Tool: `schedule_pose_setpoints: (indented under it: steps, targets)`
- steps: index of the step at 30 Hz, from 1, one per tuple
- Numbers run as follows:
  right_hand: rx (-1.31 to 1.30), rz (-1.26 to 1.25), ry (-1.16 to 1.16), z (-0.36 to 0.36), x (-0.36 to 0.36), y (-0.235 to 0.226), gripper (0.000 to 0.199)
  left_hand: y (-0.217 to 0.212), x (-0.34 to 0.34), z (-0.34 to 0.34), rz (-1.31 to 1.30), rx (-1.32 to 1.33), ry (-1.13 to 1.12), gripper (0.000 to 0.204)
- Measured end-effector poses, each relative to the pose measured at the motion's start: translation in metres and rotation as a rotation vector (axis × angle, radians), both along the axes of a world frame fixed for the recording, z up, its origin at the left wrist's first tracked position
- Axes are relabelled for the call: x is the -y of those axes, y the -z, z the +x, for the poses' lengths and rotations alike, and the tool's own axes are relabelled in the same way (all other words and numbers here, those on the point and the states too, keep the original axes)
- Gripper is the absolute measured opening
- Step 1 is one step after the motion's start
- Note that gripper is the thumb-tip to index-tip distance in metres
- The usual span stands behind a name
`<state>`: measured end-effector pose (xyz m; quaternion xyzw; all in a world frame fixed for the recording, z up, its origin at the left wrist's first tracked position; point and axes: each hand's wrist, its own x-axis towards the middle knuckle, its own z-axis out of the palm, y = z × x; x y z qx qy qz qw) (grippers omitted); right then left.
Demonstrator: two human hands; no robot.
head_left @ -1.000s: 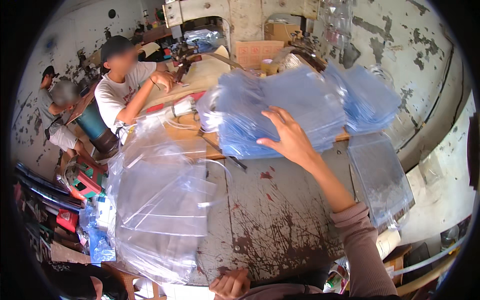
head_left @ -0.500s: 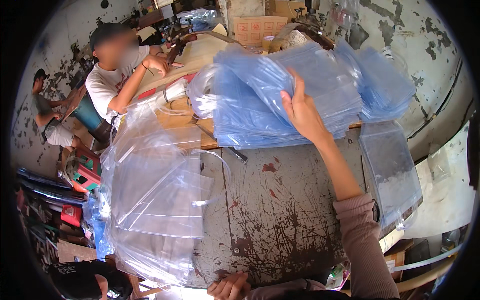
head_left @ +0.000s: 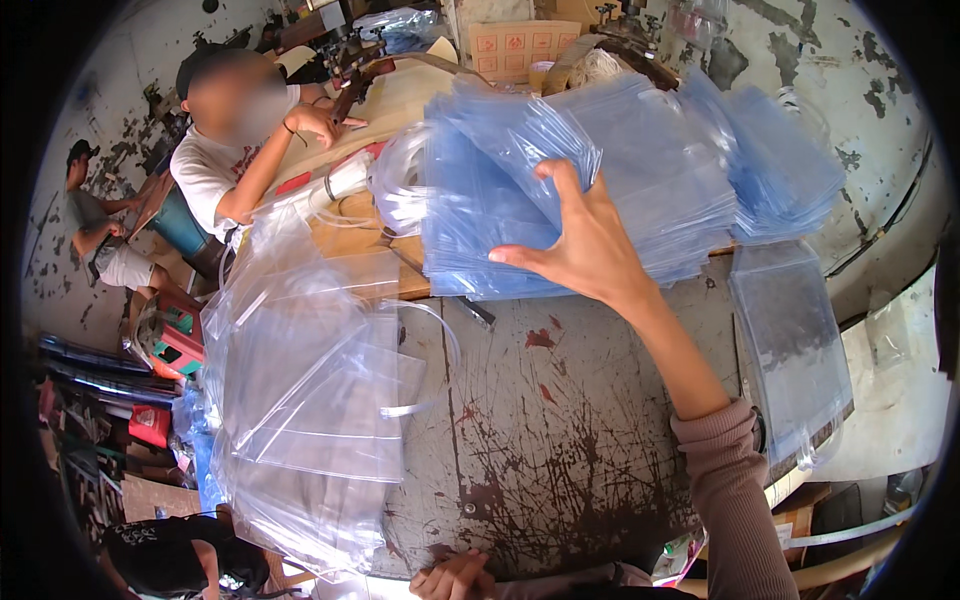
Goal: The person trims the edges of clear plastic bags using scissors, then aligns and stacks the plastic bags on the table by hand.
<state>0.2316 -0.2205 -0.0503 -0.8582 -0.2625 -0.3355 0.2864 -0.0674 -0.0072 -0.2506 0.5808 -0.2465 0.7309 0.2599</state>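
Note:
A thick stack of bluish clear plastic sheets [head_left: 650, 150] lies at the far side of the table, its front left part curled up in a folded bundle [head_left: 520, 130]. Over that curled part, my right hand [head_left: 595, 235] is open, thumb and fingers spread wide apart. Its fingertips are at the bundle's edge; whether they touch is unclear. My left hand [head_left: 453, 577] rests at the table's near edge with its fingers curled in, and their inner side is hidden.
Loose clear plastic sheets [head_left: 310, 400] cover the table's left side. A smaller blue stack [head_left: 785, 165] stands at far right, above a flat plastic piece [head_left: 790, 340]. The scratched grey tabletop [head_left: 540, 430] lies between. Across the table sits a person in a white shirt [head_left: 205, 175].
My right hand has let go of the curled sheets; its thumb has swung out to the left and the fingers have spread. The left hand stays at the near edge.

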Motion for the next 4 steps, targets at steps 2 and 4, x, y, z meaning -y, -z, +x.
schedule_pose_setpoints:
  steps: [2,4]
  targets:
    - [-0.039,0.018,0.003,0.002,0.003,0.004,0.081,-0.01,0.0,-0.004,0.113,-0.369,-0.096,0.013]
    - [-0.075,0.028,0.018,0.002,0.009,0.006,0.082,-0.036,0.001,-0.015,0.225,-0.735,-0.18,0.013]
